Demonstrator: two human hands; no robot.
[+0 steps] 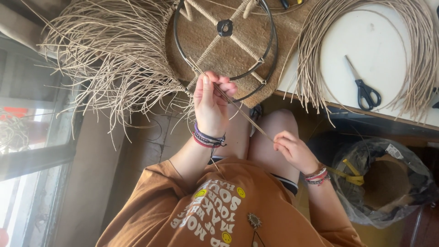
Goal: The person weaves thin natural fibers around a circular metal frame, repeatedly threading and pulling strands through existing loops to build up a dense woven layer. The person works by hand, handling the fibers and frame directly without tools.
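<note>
The person sits with knees up under a round black metal frame [227, 43], and everything here is easiest placed from that ring. The left hand [211, 104] is at the ring's near rim, fingers pinched shut on a single thin reed strand [242, 114] right where it meets the wire. The strand runs taut away from the rim, down across the lap, to the right hand [295, 150], whose fingers are closed on its far end. So both grips are clamped on the same strand, one at the frame, one well back from it.

To my eye this is the wrapping step: one more strand being fastened onto the rim, beside the loose fringe of reeds [114, 68] already hanging off the ring's left side. The wrapped spokes [238, 43] inside the ring look finished.

The next move, I judge, calls for keeping tension from the right hand while the left guides the strand snug around the wire, tight against its neighbours.

Right of the ring, a coil of spare reed [411, 55] and black scissors [366, 91] lie on the white worktop [366, 41].
</note>
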